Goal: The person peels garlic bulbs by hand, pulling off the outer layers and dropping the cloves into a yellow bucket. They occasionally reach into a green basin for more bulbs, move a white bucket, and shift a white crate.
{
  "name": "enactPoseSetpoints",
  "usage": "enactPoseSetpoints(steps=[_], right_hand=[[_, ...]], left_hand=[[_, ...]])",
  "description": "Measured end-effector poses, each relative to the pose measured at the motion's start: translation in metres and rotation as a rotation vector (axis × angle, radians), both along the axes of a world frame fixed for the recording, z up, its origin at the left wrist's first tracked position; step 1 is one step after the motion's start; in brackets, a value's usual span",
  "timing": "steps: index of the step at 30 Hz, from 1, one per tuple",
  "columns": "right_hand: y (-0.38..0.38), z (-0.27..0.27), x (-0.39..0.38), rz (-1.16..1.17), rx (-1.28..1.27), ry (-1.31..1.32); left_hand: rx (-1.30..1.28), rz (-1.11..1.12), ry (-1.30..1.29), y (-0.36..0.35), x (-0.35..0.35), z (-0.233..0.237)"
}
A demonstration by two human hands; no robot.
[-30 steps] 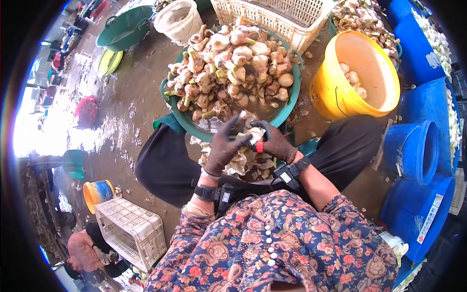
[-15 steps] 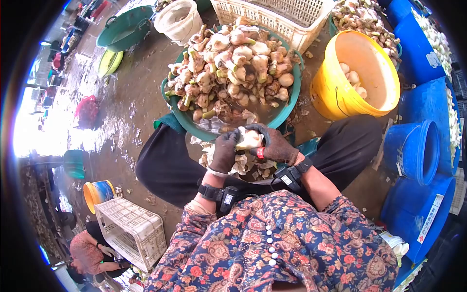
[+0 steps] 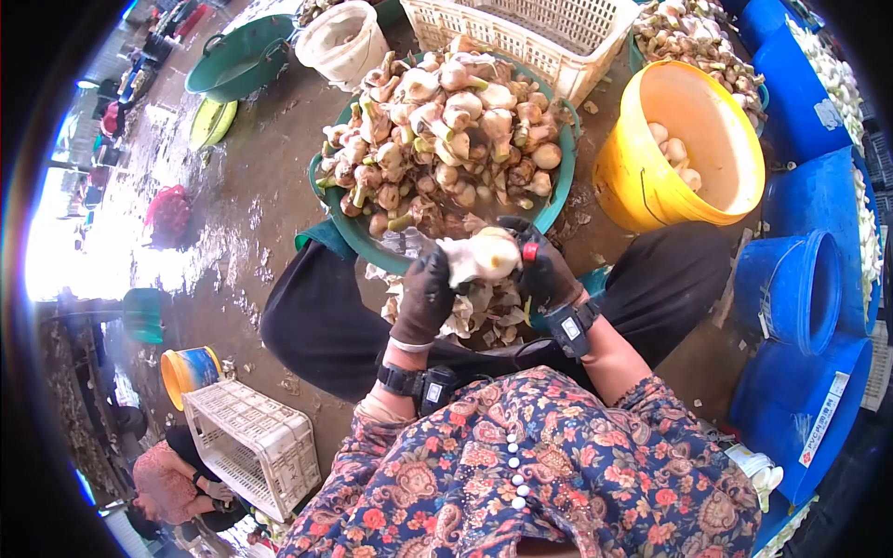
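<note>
A whitish garlic bulb (image 3: 495,254) is held up between my two gloved hands, over the near rim of a green basin (image 3: 554,206). My left hand (image 3: 424,296) is closed on its left end, where pale loose skin shows. Against the bulb's right side, my right hand (image 3: 551,272) has curled fingers, partly hidden, with a red band on one digit. Unpeeled garlic bulbs (image 3: 446,121), brownish and with cut stems, are heaped in the basin. Peeled-off skins (image 3: 465,314) lie between my legs below the hands.
At right stand a yellow bucket (image 3: 642,177) with a few pale bulbs inside and a blue bucket (image 3: 777,288). White crates (image 3: 521,42) (image 3: 256,437) are beyond the basin and at lower left. Another person (image 3: 167,479) bends beside the lower-left crate. Skins litter the wet floor.
The bulb has turned so that more of its pale body shows. My right hand has shifted right and slightly down, and the hands are farther apart.
</note>
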State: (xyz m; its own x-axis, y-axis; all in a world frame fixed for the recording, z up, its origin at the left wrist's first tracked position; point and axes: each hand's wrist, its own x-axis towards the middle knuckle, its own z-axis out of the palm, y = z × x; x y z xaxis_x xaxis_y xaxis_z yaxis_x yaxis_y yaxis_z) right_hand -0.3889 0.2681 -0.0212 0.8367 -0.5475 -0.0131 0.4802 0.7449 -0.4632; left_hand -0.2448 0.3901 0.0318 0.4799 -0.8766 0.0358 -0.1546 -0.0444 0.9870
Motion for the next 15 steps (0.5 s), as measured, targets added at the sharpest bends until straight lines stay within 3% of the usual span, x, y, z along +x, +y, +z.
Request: enactPoseSetpoints(steps=[2,3,4,6,7,8,10,11,12,14,15], right_hand=[[-0.007,0.015,-0.007,-0.008,-0.297,0.2],[-0.011,0.024,-0.01,0.088,-0.266,0.308],[-0.012,0.033,-0.009,0.089,-0.265,0.305],[-0.013,0.05,-0.008,0.099,-0.697,0.342],[-0.01,0.058,-0.005,0.094,-0.854,0.423],[-0.007,0.058,-0.004,0.089,-0.853,0.426],[-0.003,0.058,0.0,-0.013,-1.274,0.616],[0.006,0.063,0.005,-0.167,-1.229,0.628],[0.008,0.056,0.006,-0.167,-1.229,0.627],[0.012,0.04,0.009,-0.035,-0.528,0.655],[0.013,0.043,0.009,-0.06,-0.427,0.735]], left_hand=[[0.009,-0.072,-0.486,0.001,0.014,0.001],[0.014,-0.095,-0.586,0.001,0.017,0.006],[0.016,-0.094,-0.588,0.001,0.019,0.006],[0.087,-0.136,-0.592,0.002,0.021,0.003],[0.085,-0.142,-0.591,0.002,0.021,-0.002],[0.069,-0.134,-0.542,0.002,0.021,-0.005],[0.051,-0.121,-0.496,0.003,0.022,-0.009],[0.024,-0.107,-0.525,0.003,0.022,-0.006],[-0.001,-0.094,-0.552,0.003,0.022,-0.003],[-0.035,-0.107,-0.417,0.002,0.024,-0.002],[-0.068,-0.12,-0.283,0.002,0.026,-0.001]])
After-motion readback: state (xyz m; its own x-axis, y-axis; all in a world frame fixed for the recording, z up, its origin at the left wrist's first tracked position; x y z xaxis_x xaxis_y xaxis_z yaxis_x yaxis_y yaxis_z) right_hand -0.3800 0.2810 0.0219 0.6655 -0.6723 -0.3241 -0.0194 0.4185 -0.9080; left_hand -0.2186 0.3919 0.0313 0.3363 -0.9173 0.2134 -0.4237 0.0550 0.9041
